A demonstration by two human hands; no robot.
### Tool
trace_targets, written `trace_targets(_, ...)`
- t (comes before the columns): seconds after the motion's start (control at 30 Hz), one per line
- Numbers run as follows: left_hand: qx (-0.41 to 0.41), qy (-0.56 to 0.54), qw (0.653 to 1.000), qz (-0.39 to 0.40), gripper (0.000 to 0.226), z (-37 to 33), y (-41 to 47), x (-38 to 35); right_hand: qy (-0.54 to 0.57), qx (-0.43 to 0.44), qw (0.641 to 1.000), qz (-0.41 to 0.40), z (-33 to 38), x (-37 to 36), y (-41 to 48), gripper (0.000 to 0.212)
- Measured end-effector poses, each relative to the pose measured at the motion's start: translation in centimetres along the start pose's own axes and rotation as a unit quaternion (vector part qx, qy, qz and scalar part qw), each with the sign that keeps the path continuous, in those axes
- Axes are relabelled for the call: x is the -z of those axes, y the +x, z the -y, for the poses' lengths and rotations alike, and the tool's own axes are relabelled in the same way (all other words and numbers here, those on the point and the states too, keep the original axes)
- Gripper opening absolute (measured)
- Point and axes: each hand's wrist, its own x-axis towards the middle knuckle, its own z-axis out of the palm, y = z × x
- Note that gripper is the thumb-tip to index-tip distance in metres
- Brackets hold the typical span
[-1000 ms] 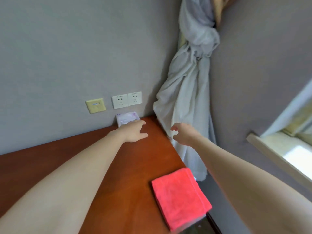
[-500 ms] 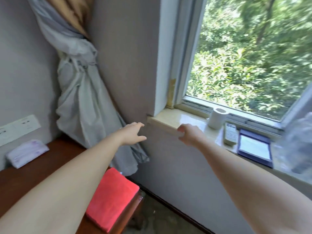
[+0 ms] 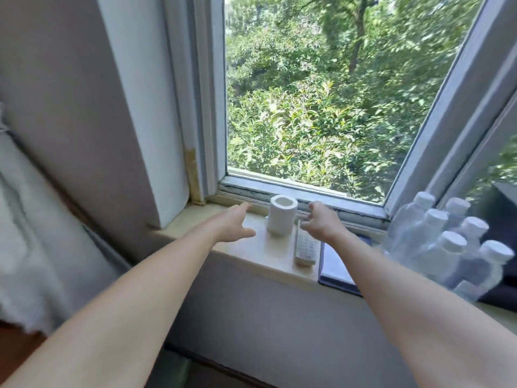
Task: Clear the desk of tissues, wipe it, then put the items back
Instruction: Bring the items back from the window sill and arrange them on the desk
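Two bare forearms reached forward from the lower edge of the view. At the lower left corner showed a sliver of reddish-brown desk (image 3: 12, 351), and above it hung a pale grey curtain (image 3: 30, 247), soft and creased.

Beyond them ran a smooth cream stone windowsill (image 3: 272, 254). At its front edge lay a flat dark blue folder (image 3: 334, 268), slightly overhanging, with the right forearm crossing over it. Just left of the folder lay a slim white remote (image 3: 306, 247) with rows of small buttons, lengthwise toward the glass.

Further in stood the tissue roll (image 3: 282, 218), a short white cylinder with a hollow core, upright near the sill's back edge, just left of the remote's far end. The left hand (image 3: 233, 224) hovered to its left, fingers straight and thumb spread, gripping nothing. The right hand (image 3: 321, 222) hovered to its right above the remote's far end, fingers loosely curled and empty. Neither hand touched the roll.

Toward the sill's right end sat a wrapped pack of clear plastic bottles (image 3: 450, 247) with white caps. Behind stood a grey window frame (image 3: 305, 193), then blurred green foliage.
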Motion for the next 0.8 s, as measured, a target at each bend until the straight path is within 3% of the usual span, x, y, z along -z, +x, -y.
trace_targets(0.27,0.018,-0.018,1.000,0.003,0.068,-2.4,5.2,-2.0,0.072,0.009,0.996,0.059,-0.8,-0.8,4.8,0.053)
trace_targets(0.43,0.018,-0.051,0.998,-0.021,0.051,-2.4,6.0,-2.4,0.124,0.049,0.987,0.092,-0.1,-1.7,5.7,0.034)
trace_targets(0.6,0.026,-0.119,0.990,-0.065,0.037,-0.8,4.1,-1.1,0.184,0.084,0.971,0.124,2.1,-2.3,5.4,0.047)
trace_targets(0.8,0.056,-0.130,0.984,-0.105,0.033,3.6,-0.7,1.4,0.228,0.134,0.946,0.188,7.4,-4.0,3.7,0.044)
